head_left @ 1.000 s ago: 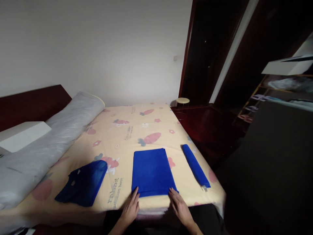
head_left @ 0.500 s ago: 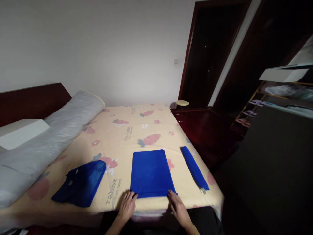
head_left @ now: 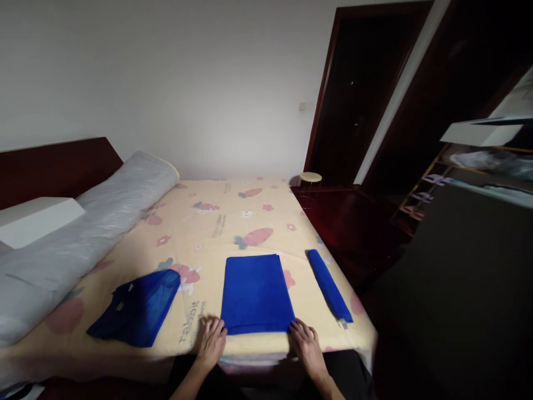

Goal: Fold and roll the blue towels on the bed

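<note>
A blue cloth [head_left: 258, 291], folded into a flat rectangle, lies near the bed's front edge, with a narrow fold along its near side. My left hand [head_left: 213, 339] has its fingers curled together at the near left corner. At the near right corner, my right hand [head_left: 305, 340] grips the edge with bent fingers. To the right lies a tightly rolled blue cloth [head_left: 328, 286] with a small tag at its near end. A loosely folded, darker blue garment [head_left: 139, 308] rests on the left.
The patterned bedsheet [head_left: 233, 211] covers the bed. A grey wrapped roll [head_left: 120, 205] and a white box [head_left: 41, 219] lie at the left by the headboard [head_left: 62, 166]. Beyond the bed are a stool [head_left: 310, 177] and a shelf [head_left: 433, 178] at the right.
Both hands have shifted slightly outward at the near corners, and their fingers are now more curled. The near strip of the cloth looks slightly changed. The view has tilted a little.
</note>
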A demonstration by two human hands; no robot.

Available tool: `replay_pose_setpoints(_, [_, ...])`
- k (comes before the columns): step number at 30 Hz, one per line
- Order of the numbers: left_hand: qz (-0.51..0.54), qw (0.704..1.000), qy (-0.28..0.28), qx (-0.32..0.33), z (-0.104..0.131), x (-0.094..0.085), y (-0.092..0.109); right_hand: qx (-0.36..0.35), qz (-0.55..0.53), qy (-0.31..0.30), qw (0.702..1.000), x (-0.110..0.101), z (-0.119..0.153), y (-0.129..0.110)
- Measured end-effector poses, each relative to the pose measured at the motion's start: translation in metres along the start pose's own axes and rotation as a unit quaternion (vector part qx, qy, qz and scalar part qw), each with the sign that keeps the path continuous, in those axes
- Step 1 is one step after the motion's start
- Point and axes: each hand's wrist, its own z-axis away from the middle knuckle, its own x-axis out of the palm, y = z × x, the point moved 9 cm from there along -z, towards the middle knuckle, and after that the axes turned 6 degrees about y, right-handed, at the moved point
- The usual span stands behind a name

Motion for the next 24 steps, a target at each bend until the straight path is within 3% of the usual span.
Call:
replay_pose_setpoints(5, [0.003, 1.0, -0.022, -0.004, -0.001, 0.001, 0.002, 0.044, 0.052, 0.022, 0.997, -0.01, -0.001, 0.002])
replay_pose_setpoints(13, [0.039, 0.996, -0.075, -0.018, -0.011, -0.017, 0.008, 0.022, 0.08, 0.015, 0.996, -0.026, -0.02, -0.009])
replay_pose_setpoints(24, [0.079, 0.983, -0.141, -0.088, -0.027, -0.035, -0.005, 0.066, 0.052, -0.065, 0.994, -0.041, -0.045, -0.001])
